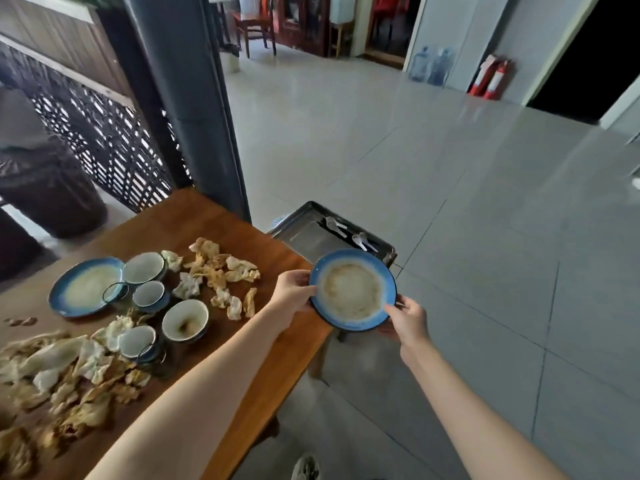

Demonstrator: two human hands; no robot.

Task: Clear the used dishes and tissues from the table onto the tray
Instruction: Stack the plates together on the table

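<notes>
Nearest you, on the table [214, 233], crumpled tissues [52, 368] lie heaped at the left. They look soft and near weightless, so you could gather them in loose bunches. Just beyond them stand small bowls [185, 320], with a second plate [85, 285] farther left, all still on the table.

Past the table's right edge, both your hands hold the soiled plate [352, 289]. Your left hand [294, 289] grips its left rim with the thumb on top. Your right hand [408, 322] pinches the near right rim. The plate hangs off the table, in front of the tray [304, 233]; whether it is already over the tray you cannot tell from this view.

Treat the plate as stiff, glazed and breakable, probably slick where residue coats the middle. Holding it at opposite rims, as you do now, looks like the safest way to carry it.

Beyond it, white spoons [334, 225] lie across the tray's far part. Far off against the wall stand red fire extinguishers [490, 81] and water bottles [429, 65]. No brand, label or writing can be read anywhere.
</notes>
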